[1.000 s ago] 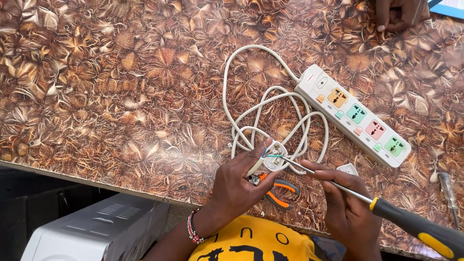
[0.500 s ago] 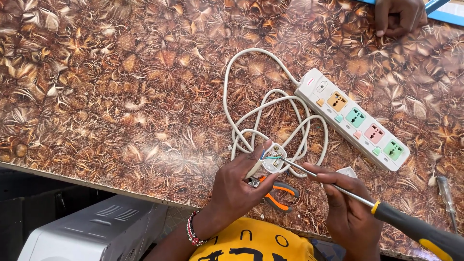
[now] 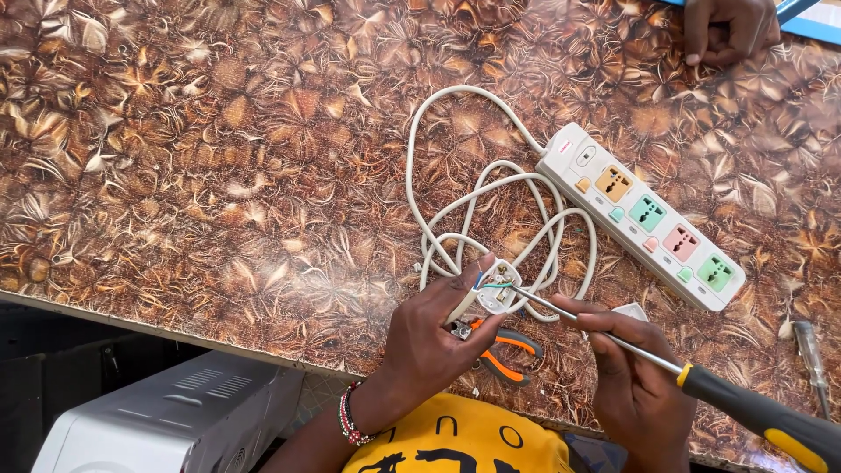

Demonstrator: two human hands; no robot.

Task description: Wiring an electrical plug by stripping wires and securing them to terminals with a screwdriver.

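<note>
My left hand [image 3: 432, 342] grips an opened white plug [image 3: 496, 293] with coloured wires showing inside, held just above the table's near edge. My right hand [image 3: 632, 377] holds a screwdriver [image 3: 701, 385] with a black and yellow handle; its metal tip reaches into the plug. A white cord [image 3: 473, 197] runs in loose loops from the plug to a white power strip [image 3: 644, 215] with several coloured sockets, lying on the table to the upper right.
Orange-handled pliers [image 3: 508, 355] lie under my hands. A white plug cover [image 3: 631, 310] sits beside my right hand. Another screwdriver [image 3: 810, 355] lies at the right edge. Another person's hand [image 3: 727, 31] rests at the top right. A grey box [image 3: 166, 420] stands below the brown patterned table [image 3: 219, 175].
The view has shifted slightly. My hands stay on the plug and screwdriver, with the tip still in the plug. The other person's hand at the top right moved a little.
</note>
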